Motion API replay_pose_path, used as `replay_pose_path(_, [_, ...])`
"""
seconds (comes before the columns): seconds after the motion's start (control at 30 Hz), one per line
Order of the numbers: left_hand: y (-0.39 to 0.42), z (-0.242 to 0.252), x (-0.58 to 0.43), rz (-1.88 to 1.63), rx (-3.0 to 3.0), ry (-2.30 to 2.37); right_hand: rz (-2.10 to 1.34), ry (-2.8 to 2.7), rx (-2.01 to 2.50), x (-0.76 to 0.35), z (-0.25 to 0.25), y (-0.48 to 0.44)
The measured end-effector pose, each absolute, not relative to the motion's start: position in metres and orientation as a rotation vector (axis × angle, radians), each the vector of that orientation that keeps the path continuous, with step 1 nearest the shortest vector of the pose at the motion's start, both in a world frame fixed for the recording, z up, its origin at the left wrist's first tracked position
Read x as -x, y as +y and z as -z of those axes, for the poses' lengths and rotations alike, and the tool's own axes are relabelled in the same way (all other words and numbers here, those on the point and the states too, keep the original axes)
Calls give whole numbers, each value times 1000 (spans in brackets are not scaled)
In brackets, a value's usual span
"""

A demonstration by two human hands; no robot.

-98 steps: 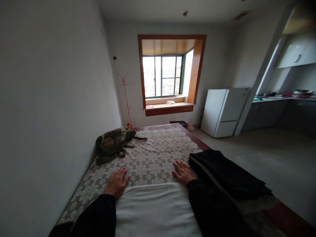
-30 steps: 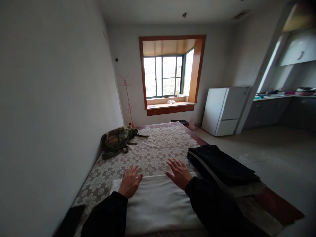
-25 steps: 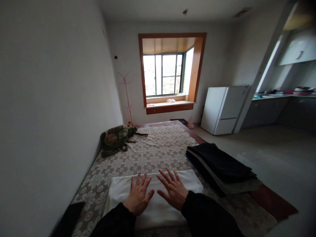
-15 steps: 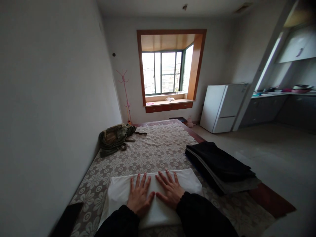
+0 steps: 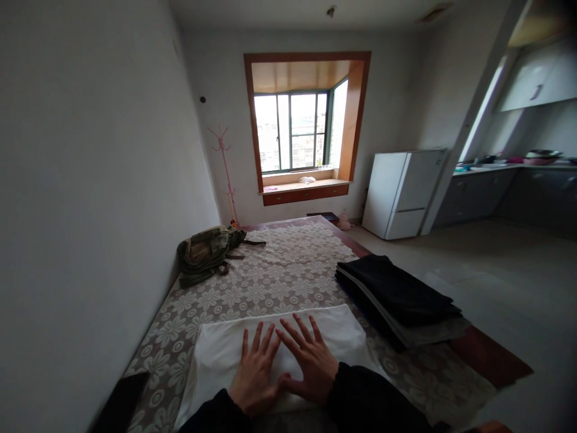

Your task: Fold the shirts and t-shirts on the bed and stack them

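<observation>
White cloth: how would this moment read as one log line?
left hand: spread over white cloth | right hand: spread over white cloth | folded dark stack: right of cloth | backpack: farther off, left

The left hand (image 5: 256,376) and right hand (image 5: 311,364) are side by side on the cloth (image 5: 216,349), which lies on the tablecloth (image 5: 288,270) over the table (image 5: 491,355). Right of the hands and slightly ahead, near the table's edge, sits the stack (image 5: 399,291). Ahead and left of them lies the backpack (image 5: 207,252), beside the wall (image 5: 90,180). Beyond the table, ahead, is the window (image 5: 302,129), between the coat stand (image 5: 222,143) on the left and the fridge (image 5: 396,192) on the right; the counter (image 5: 478,192) is farther right.
</observation>
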State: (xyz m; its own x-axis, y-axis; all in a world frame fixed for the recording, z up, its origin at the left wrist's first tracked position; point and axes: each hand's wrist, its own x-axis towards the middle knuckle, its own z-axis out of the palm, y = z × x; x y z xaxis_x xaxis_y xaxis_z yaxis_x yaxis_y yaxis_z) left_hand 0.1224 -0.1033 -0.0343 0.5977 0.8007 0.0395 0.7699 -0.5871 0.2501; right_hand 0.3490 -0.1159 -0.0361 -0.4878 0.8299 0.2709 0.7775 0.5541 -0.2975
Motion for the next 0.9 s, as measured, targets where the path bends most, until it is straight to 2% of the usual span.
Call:
replay_pose_path(0.27, [-111,39,-124,-189,-2720,1315,-414,-2519,1348,-360,57,-110])
replay_pose_path(0.9, [-112,39,-116,-286,-2803,1298,-292,-2487,1359,-357,60,-118])
